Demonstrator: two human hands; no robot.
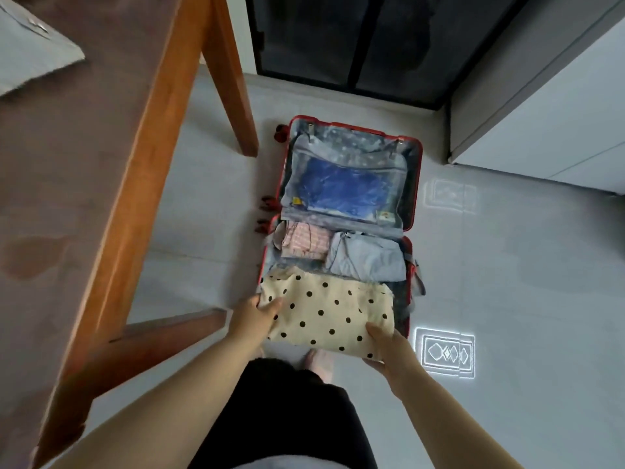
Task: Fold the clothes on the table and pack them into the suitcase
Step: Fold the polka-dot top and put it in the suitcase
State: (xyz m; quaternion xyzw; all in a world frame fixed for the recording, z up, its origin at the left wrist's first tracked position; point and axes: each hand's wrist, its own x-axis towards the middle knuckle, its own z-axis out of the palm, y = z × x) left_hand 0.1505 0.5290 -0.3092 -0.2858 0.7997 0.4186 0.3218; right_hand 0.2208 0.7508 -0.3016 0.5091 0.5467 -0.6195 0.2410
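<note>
1. Your dark clothing [287, 407], lowest in view, with one foot [319, 362] on the grey floor [524, 299] just past it.
2. Your left hand [257, 316]: grasping the left edge of the folded cream polka-dot garment [324, 313], thumb on top, fingers tucked out of sight beneath.
3. Your right hand [389, 350]: grasping the same garment at its near right corner, thumb on top, fingers underneath.
4. The polka-dot garment: a flat folded rectangle stretched between your two hands, over the near half of the open red suitcase [420, 184]. You cannot tell whether it already rests on the lining or hangs just above it.
5. Bright patterned light patch [444, 353] on the floor, just right of your right hand.
6. Near half of the suitcase, beyond the garment: a folded pink checked piece [306, 240] on the left and a folded pale blue-grey piece [365, 258] on the right, side by side and touching.
7. Far half: a blue item [341, 191] lying under a see-through zipped divider.
8. Red wheels [269, 201] along the suitcase's left side.
9. Wooden table [101, 164] on your left, one leg [230, 79] standing near the suitcase's far left corner; a grey cloth [30, 59] lies on its top.
10. Dark glass door [372, 38] and white cabinet [541, 113] beyond.
</note>
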